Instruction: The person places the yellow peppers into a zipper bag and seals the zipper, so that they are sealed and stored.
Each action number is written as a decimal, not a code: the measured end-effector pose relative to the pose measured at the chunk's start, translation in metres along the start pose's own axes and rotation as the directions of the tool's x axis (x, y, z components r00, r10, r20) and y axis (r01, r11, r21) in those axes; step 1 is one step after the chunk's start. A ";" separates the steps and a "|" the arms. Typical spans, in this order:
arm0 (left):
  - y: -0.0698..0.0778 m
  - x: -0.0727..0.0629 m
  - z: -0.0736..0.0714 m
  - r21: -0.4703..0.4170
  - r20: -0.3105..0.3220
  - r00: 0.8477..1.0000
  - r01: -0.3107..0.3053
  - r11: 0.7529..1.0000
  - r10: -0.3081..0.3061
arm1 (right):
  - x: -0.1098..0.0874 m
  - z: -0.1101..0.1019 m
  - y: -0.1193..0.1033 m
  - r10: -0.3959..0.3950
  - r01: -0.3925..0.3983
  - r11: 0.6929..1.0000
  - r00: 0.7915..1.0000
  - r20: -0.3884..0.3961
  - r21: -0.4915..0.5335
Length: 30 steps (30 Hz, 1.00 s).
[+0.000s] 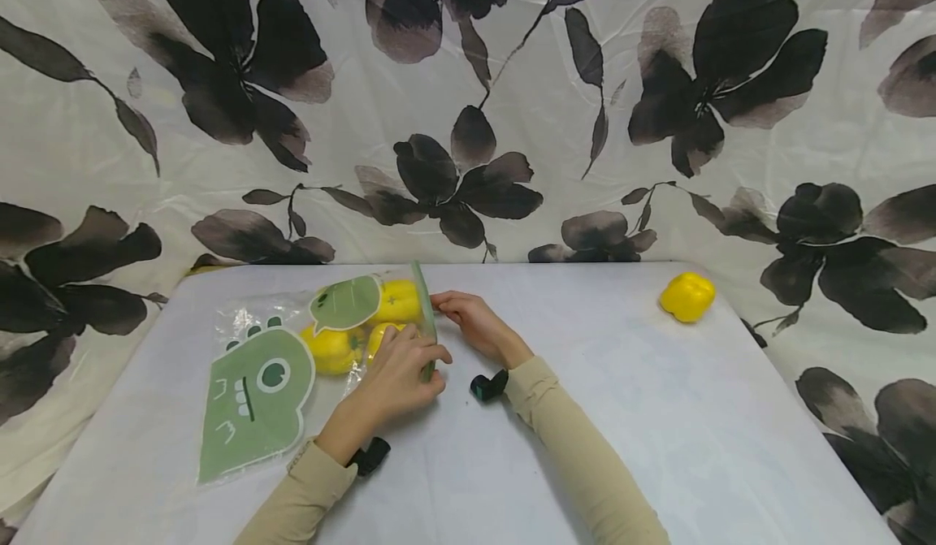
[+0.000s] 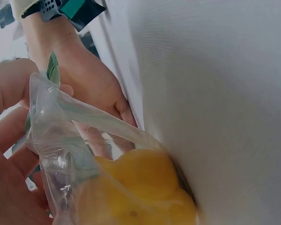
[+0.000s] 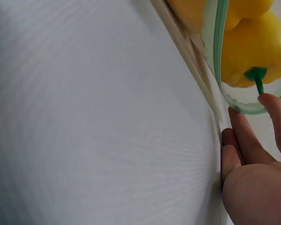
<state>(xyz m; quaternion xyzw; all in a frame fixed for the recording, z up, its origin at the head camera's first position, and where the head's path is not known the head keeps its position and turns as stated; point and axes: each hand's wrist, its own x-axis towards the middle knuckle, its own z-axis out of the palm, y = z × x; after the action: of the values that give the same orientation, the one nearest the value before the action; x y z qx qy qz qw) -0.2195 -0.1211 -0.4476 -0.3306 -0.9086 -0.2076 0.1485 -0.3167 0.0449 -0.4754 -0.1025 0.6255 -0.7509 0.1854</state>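
A clear zip bag [image 1: 256, 399] with a green cartoon dinosaur print lies on the left of the table, its green-edged mouth facing right. Inside are 3 yellow bell peppers [image 1: 336, 352], seen blurred through the plastic in the left wrist view. My left hand [image 1: 402, 370] pinches the near side of the bag's mouth between thumb and fingers. At the far side of the mouth is my right hand [image 1: 478, 326], its fingers fairly straight. In the right wrist view, one fingertip [image 3: 269, 105] reaches a pepper's green stem [image 3: 256, 76], while another meets the green rim [image 3: 248, 108].
A single yellow bell pepper [image 1: 687, 296] sits near the table's far right corner. White cloth covers the table [image 1: 695, 447]. Behind it hangs a flower-patterned cloth [image 1: 585, 123]. Dark camera mounts are worn at both wrists.
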 end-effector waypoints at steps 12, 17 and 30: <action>0.004 -0.004 -0.002 0.047 -0.009 1.000 -0.008 0.999 0.008 | -0.006 -0.003 0.002 0.032 -0.034 0.999 0.999 0.044 0.032; 0.007 -0.004 -0.004 0.113 -0.001 1.000 0.010 0.993 -0.009 | -0.010 -0.008 0.002 0.033 -0.036 0.995 0.999 0.031 0.091; 0.019 -0.006 0.001 0.160 -0.049 0.998 0.045 0.986 -0.038 | -0.014 -0.017 0.003 0.022 -0.024 0.997 1.000 0.022 0.078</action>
<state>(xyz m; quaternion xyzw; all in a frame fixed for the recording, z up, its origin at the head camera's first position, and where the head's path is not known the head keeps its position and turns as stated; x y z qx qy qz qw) -0.2023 -0.1105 -0.4459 -0.2937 -0.9254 -0.1439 0.1914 -0.3098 0.0658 -0.4803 -0.0956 0.5947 -0.7716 0.2045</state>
